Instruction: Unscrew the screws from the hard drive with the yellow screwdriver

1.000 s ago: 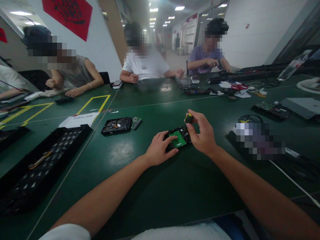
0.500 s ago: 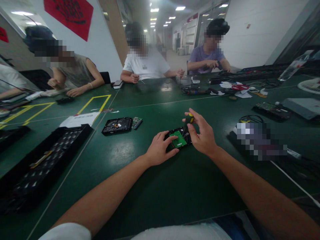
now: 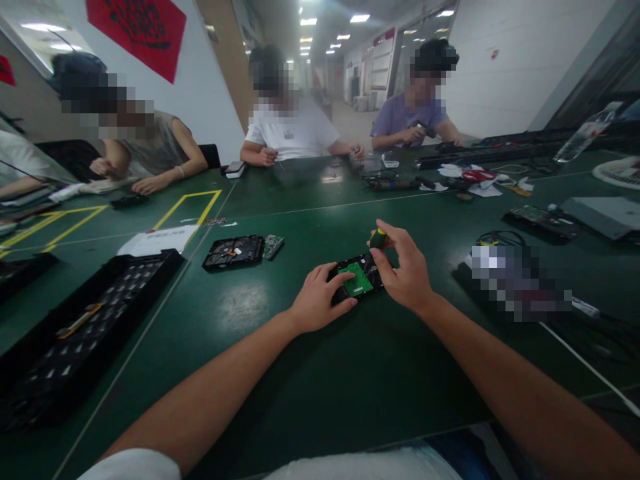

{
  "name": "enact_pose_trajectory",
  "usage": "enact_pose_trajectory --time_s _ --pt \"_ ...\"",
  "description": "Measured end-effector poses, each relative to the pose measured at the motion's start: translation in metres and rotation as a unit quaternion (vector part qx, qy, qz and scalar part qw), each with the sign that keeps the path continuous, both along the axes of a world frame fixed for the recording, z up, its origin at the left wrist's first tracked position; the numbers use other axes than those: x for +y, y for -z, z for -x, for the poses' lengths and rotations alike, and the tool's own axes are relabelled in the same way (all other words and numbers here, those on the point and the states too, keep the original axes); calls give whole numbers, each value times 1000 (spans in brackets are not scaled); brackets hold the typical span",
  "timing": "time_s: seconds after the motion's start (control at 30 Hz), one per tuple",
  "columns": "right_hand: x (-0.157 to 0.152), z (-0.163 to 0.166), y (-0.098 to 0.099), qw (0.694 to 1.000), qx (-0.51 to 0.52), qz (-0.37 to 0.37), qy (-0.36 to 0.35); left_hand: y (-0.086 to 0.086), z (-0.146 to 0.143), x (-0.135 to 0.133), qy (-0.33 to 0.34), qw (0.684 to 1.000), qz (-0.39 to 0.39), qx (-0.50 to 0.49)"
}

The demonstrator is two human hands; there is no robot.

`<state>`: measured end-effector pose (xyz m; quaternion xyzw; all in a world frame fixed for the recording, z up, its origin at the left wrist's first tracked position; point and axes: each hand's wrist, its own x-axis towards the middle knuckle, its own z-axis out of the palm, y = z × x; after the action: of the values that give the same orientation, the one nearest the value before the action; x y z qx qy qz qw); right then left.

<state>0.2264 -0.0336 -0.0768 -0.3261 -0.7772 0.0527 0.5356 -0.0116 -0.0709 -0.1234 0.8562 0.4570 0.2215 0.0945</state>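
A black hard drive [image 3: 357,279] with a green circuit board facing up lies on the green table [image 3: 310,400] in front of me. My left hand [image 3: 317,298] grips the drive's near left corner and holds it down. My right hand [image 3: 404,267] pinches a small screwdriver [image 3: 377,239] with a yellow and black handle, standing upright with its tip on the drive's right part. The tip itself is hidden behind my fingers.
Another opened hard drive [image 3: 234,251] with a small loose board [image 3: 273,246] lies further left. A long black tray [image 3: 75,327] runs along the left. Cables and a black device [image 3: 515,283] sit to the right. Three people work at the far side.
My right fingers have shifted slightly on the screwdriver handle. The drive and my left hand stay in place. The person in purple at the far end has moved their hands.
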Motion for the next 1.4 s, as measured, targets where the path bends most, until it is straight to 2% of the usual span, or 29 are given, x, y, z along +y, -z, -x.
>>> enact_pose_trajectory --time_s 0.17,0.43,1.03,1.2,1.4 --pt "-1 1 5 998 31 50 -36 1 1 1 0 1000 0 0" --pt "0 0 5 999 22 40 -4 0 0 0 1 1000 3 6" --pt "0 0 6 999 21 43 -12 2 1 1 0 1000 -2 7" --pt "-1 0 2 999 13 29 -9 2 1 1 0 1000 -1 5" --pt "-1 0 -3 1000 3 -24 10 0 0 0 4 1000 -2 9"
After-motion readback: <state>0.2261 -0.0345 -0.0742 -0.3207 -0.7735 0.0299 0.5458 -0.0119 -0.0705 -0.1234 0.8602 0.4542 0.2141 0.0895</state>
